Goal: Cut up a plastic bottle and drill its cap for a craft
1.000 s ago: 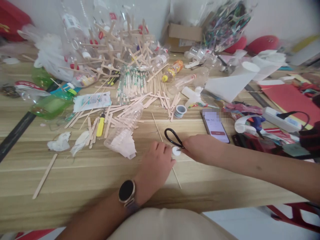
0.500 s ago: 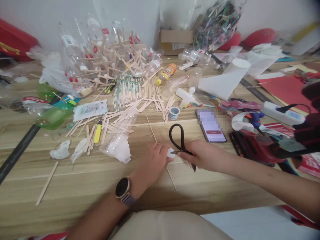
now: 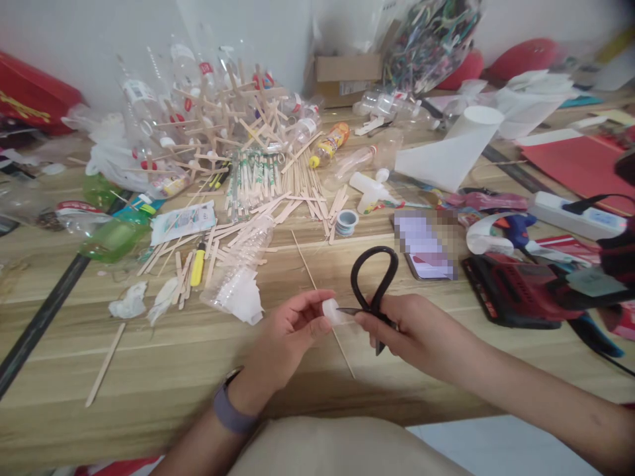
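Note:
Between the thumb and fingers of my left hand [image 3: 300, 330] is a small white bottle cap [image 3: 332, 311], its side turned to the right. My right hand [image 3: 411, 327] grips a pair of black-handled scissors [image 3: 374, 277]. One scissor blade points left, and its tip meets the cap; whether it has gone in I cannot tell. One large handle loop stands up above my right hand. Beneath the cap, a thin wooden skewer [image 3: 308, 264] lies slantwise on the wooden table [image 3: 198, 377].
Left of my hands lie a clear plastic bottle [image 3: 243, 258] and a yellow cutter [image 3: 197, 266]. Craft sticks and bottles form a heap [image 3: 213, 132] at the back. A phone [image 3: 424, 248] and a red-black power tool [image 3: 516, 287] are on the right. A small spool [image 3: 346, 223] stands ahead.
My left hand has rolled over, so its palm side and the cap now show more. The scissors have tilted, their handle loop opening wider to view. Both hands stay close together.

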The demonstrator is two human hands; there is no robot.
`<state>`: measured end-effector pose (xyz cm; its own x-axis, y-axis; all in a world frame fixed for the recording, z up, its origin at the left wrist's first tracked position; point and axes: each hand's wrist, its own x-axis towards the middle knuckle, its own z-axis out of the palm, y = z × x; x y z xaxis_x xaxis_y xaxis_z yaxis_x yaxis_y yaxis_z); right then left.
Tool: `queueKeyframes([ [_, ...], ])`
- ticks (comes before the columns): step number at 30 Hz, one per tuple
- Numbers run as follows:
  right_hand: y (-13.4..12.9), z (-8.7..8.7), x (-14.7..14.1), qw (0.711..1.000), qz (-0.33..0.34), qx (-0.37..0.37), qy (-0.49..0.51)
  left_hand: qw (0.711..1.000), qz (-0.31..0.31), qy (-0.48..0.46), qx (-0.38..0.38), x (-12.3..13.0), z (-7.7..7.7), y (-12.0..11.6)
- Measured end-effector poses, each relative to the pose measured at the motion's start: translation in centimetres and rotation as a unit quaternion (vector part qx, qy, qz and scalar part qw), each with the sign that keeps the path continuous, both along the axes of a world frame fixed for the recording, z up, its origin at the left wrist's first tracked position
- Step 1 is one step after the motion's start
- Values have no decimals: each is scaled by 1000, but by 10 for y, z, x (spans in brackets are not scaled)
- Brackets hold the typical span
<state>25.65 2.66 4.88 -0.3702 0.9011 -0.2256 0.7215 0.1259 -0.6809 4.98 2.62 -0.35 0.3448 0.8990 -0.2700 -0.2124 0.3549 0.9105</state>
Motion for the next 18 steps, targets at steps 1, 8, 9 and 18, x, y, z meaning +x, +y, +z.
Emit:
queueKeyframes([
  [1, -2, 0, -2, 1000, -3, 10, -3, 999, 18, -32, -15, 2, -1, -1],
  [8, -9, -12, -21, 995, -26, 63, -68, 979, 99, -154, -85, 14, -5, -1],
  [9, -9, -13, -23, 995, -28, 69, -68, 980, 106, -151, -78, 14, -5, -1],
  [18, -14, -24, -44, 967, -30, 238, -85, 974, 204, -79, -63, 17, 4, -2],
])
